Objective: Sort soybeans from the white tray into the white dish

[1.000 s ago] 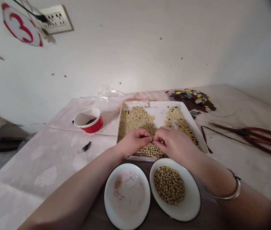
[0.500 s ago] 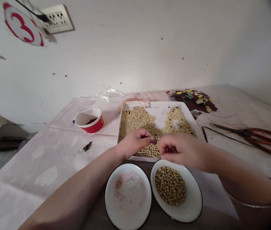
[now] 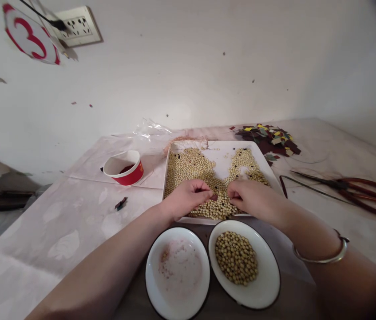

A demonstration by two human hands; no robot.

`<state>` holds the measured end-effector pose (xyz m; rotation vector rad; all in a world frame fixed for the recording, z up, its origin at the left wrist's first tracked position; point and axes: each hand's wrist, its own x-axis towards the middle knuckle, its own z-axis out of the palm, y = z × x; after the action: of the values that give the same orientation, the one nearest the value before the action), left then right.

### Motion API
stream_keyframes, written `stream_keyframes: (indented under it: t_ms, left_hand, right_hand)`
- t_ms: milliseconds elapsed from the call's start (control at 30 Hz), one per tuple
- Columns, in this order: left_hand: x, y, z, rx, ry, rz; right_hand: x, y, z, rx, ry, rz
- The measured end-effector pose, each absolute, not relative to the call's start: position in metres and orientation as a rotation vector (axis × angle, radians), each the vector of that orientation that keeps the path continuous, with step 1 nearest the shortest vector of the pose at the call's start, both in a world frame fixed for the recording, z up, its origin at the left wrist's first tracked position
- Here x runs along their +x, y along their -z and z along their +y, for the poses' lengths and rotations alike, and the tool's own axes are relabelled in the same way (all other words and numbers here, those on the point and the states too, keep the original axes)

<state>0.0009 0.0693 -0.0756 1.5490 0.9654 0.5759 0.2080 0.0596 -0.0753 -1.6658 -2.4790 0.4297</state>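
While the left hand [image 3: 188, 198] pinches a small dark scrap [image 3: 214, 198] at eight o'clock in the tray [image 3: 219, 164], the right hand [image 3: 232, 195] curls at four over pale beads [image 3: 191, 169], its grip impossible to tell. Picking at the beads seems the step in hand, and the next move likely calls for a fine fingertip pinch. Two bowls, at seven [image 3: 181, 306] and half past five [image 3: 264, 291], crowd the near edge, with scissors [image 3: 341, 184] at three, a paper cup [image 3: 132, 177] at nine and a scrap pile [image 3: 271, 142] at one standing clear.
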Motion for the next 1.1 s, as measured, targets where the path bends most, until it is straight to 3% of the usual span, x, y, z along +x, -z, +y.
stream_keyframes:
  t_ms: [533, 833, 1100]
  left_hand:
    - [0.0, 0.074, 0.069, 1.625, -0.56, 1.006]
    - [0.0, 0.076, 0.069, 1.578, -0.577, 0.928]
    - [-0.002, 0.076, 0.071, 1.648, -0.57, 0.905]
  right_hand:
    - [0.197, 0.077, 0.056, -1.577, -0.488, -2.491]
    - [0.187, 0.046, 0.042, -1.443, -0.672, -2.334]
    - [0.173, 0.055, 0.039, -1.476, -0.515, -2.296]
